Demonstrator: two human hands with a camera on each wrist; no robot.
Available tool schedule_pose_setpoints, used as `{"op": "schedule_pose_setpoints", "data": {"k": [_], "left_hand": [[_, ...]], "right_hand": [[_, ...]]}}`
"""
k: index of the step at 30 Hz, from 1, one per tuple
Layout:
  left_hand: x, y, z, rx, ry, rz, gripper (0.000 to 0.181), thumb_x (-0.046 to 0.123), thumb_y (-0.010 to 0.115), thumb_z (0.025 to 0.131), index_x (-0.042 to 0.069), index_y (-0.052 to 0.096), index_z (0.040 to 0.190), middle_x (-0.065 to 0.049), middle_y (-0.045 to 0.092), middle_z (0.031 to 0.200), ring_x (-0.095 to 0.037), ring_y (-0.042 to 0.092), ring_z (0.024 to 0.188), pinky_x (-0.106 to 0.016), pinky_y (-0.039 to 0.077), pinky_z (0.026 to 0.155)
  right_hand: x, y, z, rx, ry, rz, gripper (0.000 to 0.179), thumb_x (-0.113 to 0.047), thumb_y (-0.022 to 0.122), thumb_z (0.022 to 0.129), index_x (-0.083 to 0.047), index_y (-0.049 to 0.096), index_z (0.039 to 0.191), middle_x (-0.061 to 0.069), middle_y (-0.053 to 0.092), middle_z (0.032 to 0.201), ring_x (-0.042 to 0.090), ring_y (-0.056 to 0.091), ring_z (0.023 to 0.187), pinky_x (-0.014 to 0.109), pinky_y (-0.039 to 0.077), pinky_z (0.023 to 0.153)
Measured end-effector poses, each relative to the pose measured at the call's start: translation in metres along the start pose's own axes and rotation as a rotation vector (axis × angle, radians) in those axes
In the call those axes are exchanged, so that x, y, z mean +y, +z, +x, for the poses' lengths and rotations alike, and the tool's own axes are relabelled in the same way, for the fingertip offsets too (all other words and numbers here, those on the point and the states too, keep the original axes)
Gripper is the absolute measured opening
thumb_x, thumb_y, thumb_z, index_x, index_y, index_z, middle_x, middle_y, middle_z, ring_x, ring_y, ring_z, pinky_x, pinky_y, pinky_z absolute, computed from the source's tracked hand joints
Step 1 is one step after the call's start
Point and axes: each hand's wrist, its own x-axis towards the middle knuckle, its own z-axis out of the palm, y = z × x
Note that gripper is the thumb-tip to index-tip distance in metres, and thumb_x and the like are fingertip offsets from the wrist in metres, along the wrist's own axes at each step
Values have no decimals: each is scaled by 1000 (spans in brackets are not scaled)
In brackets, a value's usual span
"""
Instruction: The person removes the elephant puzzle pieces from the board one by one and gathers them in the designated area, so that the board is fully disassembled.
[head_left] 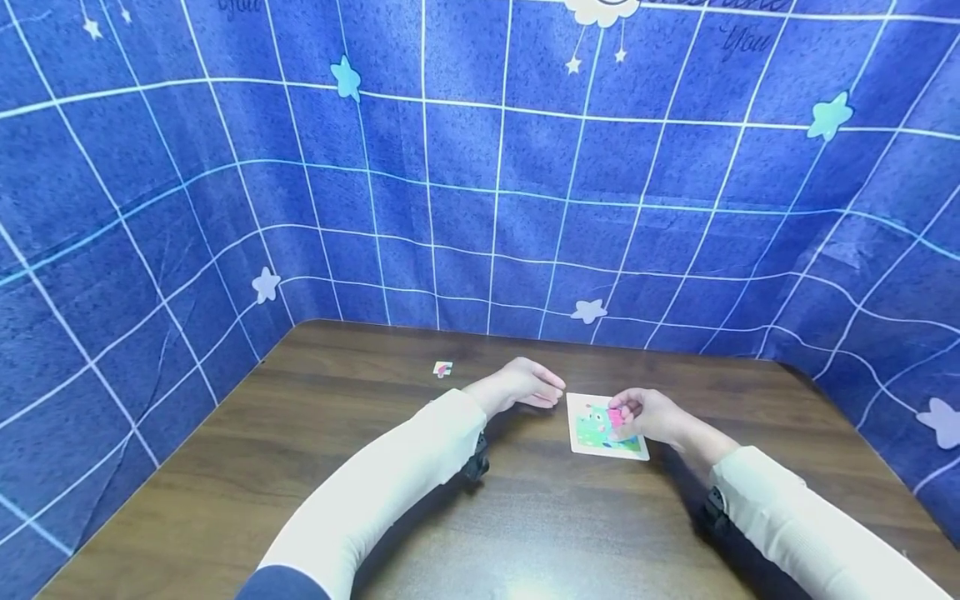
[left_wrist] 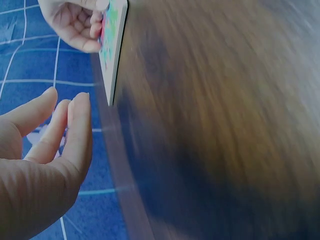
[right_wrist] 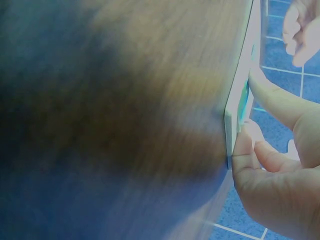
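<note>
A small square puzzle board point(head_left: 588, 442) with a pale border and a green and blue picture lies flat on the table. Over its right part is my right hand point(head_left: 648, 414), pinching a pink puzzle piece point(head_left: 616, 417) between thumb and fingers against the board. In the right wrist view the fingertips point(right_wrist: 245, 137) touch the board's face; much of the piece is hidden by them. Just left of the board hovers my left hand point(head_left: 528, 383), its fingers loosely bent and apart from the thumb, holding nothing; the left wrist view shows a gap there.
A loose puzzle piece point(head_left: 442, 369) lies on the brown wooden table point(head_left: 300, 433), further back and left. Part of another small pale item peeks out by the left sleeve point(head_left: 405, 450). A blue curtain point(head_left: 465, 217) with white grid lines hangs behind the table's far edge.
</note>
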Motion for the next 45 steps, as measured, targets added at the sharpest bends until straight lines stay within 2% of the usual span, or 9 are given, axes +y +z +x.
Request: {"op": "schedule_pose_setpoints", "data": {"k": [5,13,22,31,38,42,45], "left_hand": [[0,12,3,-12,-9,37,26,-12,65,83,-11,67,109,-25,68,112,-34,68,103,-29,60,79],[-4,26,3,-4,-24,157,21,-7,70,82,-9,70,103,-20,71,107,-32,70,97,-27,60,78],[-4,44,2,66,-33,245,22,-12,69,80,-11,69,101,-19,72,99,-27,72,92,-22,60,72],[-7,48,10,112,-26,346,20,-9,71,79,-6,72,99,-13,72,93,-20,73,83,-18,59,68],[-6,46,11,124,0,313,21,-10,72,78,-6,72,98,-13,71,105,-21,72,86,-20,59,72],[-6,46,10,139,10,320,20,-8,73,77,-5,73,97,-13,70,104,-21,72,83,-21,60,71],[-8,48,10,170,34,368,18,-6,76,75,-2,74,92,-11,72,99,-18,70,80,-20,59,69]], "right_hand": [[0,1,1,4,-4,-1,52,2,83,67,8,59,112,9,55,87,18,51,81,22,45,67],[1,0,2,0,-12,-17,51,1,83,68,8,59,112,9,55,88,18,50,81,22,45,66],[4,1,2,3,-22,-6,50,2,83,67,9,59,110,9,55,87,18,49,80,21,44,65],[5,-1,4,6,-29,-7,48,2,82,67,8,60,109,8,55,86,17,50,79,22,44,66],[4,-2,5,2,-31,-10,46,1,82,68,7,60,108,9,55,86,17,49,79,22,44,66],[3,-2,5,0,-24,0,47,1,82,68,8,60,109,9,55,86,17,50,80,22,44,66],[4,-2,4,-3,-13,12,48,1,82,68,8,59,110,9,56,87,18,50,80,21,45,67]]}}
